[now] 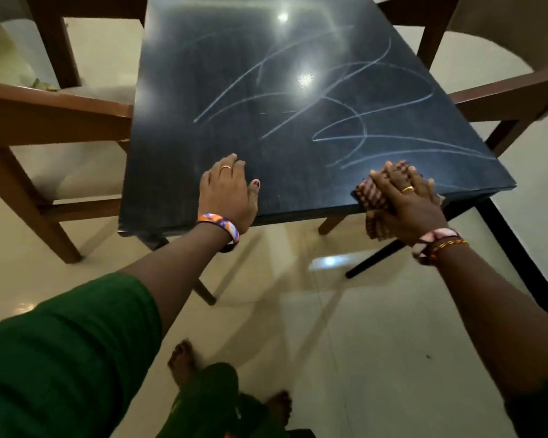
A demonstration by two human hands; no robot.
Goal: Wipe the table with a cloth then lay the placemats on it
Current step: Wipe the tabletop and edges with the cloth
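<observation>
Right hand (404, 197) lies flat, fingers straight, pressing the cloth (369, 197) on the near right corner of the dark tabletop (222, 90); part of the cloth hangs over the edge. Left hand (228, 191) rests flat near the front edge, its grip loose and empty. Pale streaks (345, 121) cross the top; wooden chairs (45, 112) flank both sides.

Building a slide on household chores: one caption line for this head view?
Right hand presses a checked cloth on the dark table's near edge; left hand rests flat beside it.

The left hand (227, 192) carries a gold ring (225, 167) and an orange, purple and white bangle (219, 227); its thumbnail is painted dark. The right hand (407, 207) carries a gold ring (407, 189), a pink-white bangle (434, 240) and red-gold threads (450, 245). The left arm's sleeve (60, 343) is green, and both feet are bare.
</observation>
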